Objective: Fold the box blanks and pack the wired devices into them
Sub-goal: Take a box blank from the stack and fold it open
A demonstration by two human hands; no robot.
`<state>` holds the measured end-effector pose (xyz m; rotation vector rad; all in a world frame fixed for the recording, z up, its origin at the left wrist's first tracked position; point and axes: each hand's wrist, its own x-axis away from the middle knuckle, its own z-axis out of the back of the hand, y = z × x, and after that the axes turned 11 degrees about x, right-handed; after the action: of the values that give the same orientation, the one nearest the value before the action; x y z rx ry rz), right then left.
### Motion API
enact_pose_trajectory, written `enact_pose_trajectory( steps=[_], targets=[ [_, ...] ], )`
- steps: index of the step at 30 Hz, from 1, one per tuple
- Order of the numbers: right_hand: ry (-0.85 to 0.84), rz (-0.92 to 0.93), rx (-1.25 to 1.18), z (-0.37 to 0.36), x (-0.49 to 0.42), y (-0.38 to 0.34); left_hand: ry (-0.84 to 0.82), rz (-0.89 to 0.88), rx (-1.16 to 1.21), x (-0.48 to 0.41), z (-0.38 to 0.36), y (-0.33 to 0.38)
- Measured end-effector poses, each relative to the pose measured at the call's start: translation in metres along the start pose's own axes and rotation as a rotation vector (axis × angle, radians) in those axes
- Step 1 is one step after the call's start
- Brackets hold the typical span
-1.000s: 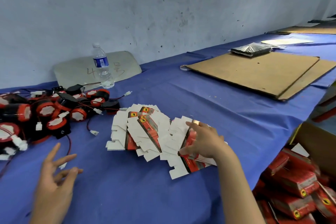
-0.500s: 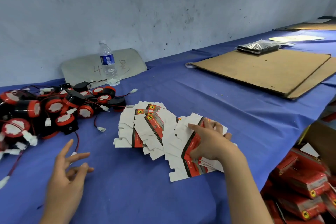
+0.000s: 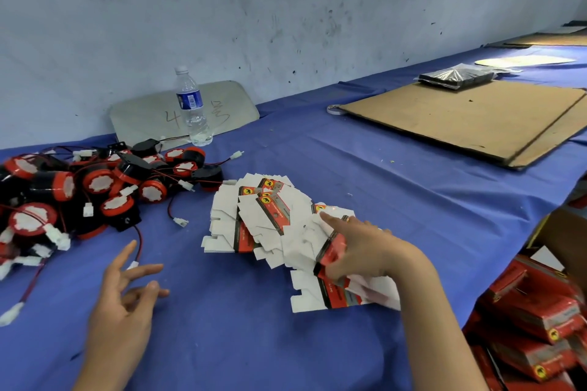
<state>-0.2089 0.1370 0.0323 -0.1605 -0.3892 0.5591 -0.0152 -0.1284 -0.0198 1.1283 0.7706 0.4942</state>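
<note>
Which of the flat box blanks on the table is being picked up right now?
The box blank at the right end of the spread, pinched by the right hand; its red edge is lifted, while the others lie flat, untouched.

One head-worn wide-angle view, looking forward and down over a blue cloth-covered table (image 3: 254,343), close enough that both forearms enter from the bottom edge. It faces a scuffed grey-blue wall (image 3: 286,9) filling the upper frame. Table runs off to upper right; frame is tilted, edges bowed. No second view.
</note>
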Motion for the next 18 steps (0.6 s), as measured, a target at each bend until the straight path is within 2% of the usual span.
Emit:
enact_pose_trajectory(
  steps=[3,6,8,9,11,13,15,18],
  targets=[
    [0.183,-0.017,-0.185,0.007,0.007,0.002,-0.013,-0.029,-0.012,0.0,0.0,0.001],
    [0.653,-0.074,-0.184,0.014,0.01,0.003,-0.001,-0.067,-0.009,0.002,-0.001,0.001],
    [0.947,0.063,-0.382,0.02,0.018,-0.009,0.009,-0.118,0.026,0.004,-0.003,0.005],
    [0.98,0.207,-0.528,0.022,0.023,-0.02,0.015,-0.15,0.066,0.006,-0.005,0.007],
    [0.807,0.518,-0.778,0.017,0.035,-0.049,0.018,-0.188,0.214,0.011,-0.011,0.016],
    [0.565,0.724,-0.778,-0.003,0.035,-0.082,-0.055,-0.179,0.356,0.015,-0.016,0.024],
    [0.424,0.811,-0.745,-0.026,0.028,-0.109,-0.106,-0.124,0.398,0.018,-0.023,0.033],
    [0.333,0.818,-0.818,-0.051,0.013,-0.13,-0.035,-0.087,0.472,0.019,-0.02,0.037]
  ],
)
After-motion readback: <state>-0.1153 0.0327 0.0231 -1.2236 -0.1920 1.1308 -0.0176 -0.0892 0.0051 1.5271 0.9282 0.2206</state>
